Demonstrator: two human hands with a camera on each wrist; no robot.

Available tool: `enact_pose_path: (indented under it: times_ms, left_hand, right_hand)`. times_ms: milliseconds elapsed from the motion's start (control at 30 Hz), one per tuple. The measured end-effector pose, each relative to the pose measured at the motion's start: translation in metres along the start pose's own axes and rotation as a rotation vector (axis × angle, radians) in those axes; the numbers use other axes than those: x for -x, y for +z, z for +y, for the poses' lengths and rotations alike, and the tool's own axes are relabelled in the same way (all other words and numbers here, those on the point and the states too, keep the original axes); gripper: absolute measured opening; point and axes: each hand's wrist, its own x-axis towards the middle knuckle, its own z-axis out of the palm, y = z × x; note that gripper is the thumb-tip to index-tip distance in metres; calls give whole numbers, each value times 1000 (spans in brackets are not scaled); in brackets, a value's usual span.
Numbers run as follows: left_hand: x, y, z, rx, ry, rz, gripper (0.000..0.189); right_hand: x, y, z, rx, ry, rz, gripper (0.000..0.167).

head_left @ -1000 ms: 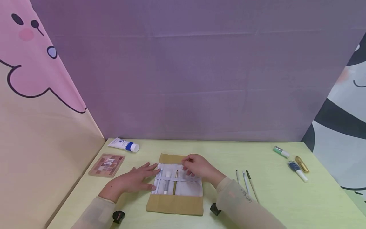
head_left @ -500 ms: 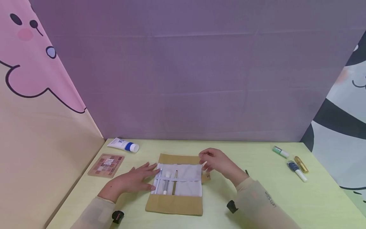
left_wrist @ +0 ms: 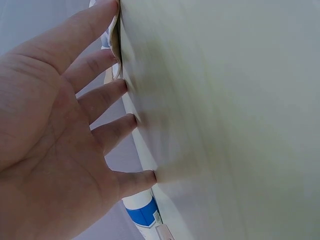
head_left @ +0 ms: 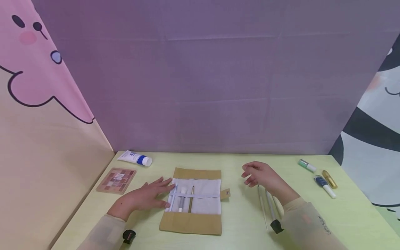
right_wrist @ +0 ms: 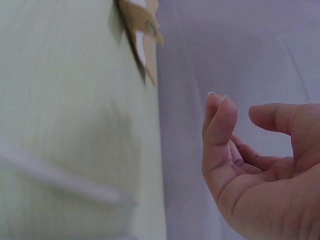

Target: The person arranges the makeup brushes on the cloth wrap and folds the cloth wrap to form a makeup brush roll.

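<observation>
The tan fold-out case (head_left: 190, 223) lay spread flat on the tabletop (head_left: 240, 211), its long sides running away from the person and its snap tab (head_left: 225, 193) projecting to the right. Three slim implements (head_left: 182, 199) stood side by side in its left and middle part under the crosswise band, roughly parallel to those sides; the right part of the white lining showed bare.

The left hand (head_left: 148, 196) rested along the case's left edge, fingers straight and fanned. The right hand (head_left: 260, 176) hovered above the tabletop, well apart from the left; its fingers were bent, with a gap to the thumb, and held nothing.

The governing relation appeared to be that between the right hand, much the nearer of the two, and three loose slender sticks (head_left: 270, 205). These lay right of the case, toward the person from the fingertips and partly under the forearm, their long axes pointing away from the person with far ends inclined leftward.

Half a second earlier the right hand had been beside the case's far right corner, its arm covering most of the sticks; it had since shifted rightward. The left hand had kept its place.
</observation>
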Motion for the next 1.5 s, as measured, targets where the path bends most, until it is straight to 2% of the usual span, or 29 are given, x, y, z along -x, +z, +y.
enact_pose_path:
  times_ms: [333, 533, 767, 900, 1500]
  left_hand:
    - [0, 0, 0, 8, -1, -2, 78]
    - [1, 0, 1, 11, -4, -2, 78]
    - [2, -1, 2, 10, -10, -6, 78]
    - [1, 0, 1, 4, -11, -6, 78]
    - [1, -2, 3, -8, -5, -8, 78]
  right_hand:
    - [13, -31, 30, 94, 20, -9, 48]
    - [15, -40, 40, 123, 61, -12, 44]
    - [18, -38, 39, 234, 116, 7, 28]
    - [17, -36, 37, 295, 136, 11, 25]
    - [17, -30, 27, 370, 168, -35, 19]
